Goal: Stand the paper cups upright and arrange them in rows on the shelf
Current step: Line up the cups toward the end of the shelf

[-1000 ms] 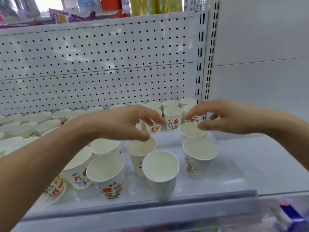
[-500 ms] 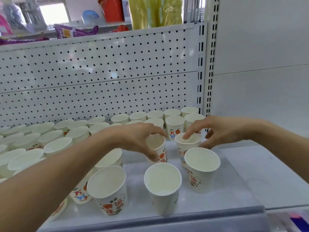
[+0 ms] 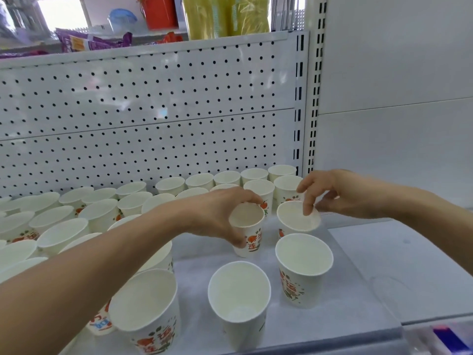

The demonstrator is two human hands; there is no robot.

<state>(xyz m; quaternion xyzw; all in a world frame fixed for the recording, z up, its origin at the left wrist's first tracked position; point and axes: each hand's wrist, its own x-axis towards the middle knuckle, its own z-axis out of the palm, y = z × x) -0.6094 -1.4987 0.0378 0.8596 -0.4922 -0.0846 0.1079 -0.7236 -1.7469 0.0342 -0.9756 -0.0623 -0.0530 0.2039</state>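
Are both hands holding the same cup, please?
No, the left hand grips one cup and the right hand pinches the rim of another cup.

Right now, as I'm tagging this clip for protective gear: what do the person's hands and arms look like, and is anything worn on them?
Both are uncovered. The left hand and right hand wear no gloves, and no ring shows on the visible fingers. The left forearm and right forearm are bare as far as the frame reaches: no sleeve, watch or bracelet in view.
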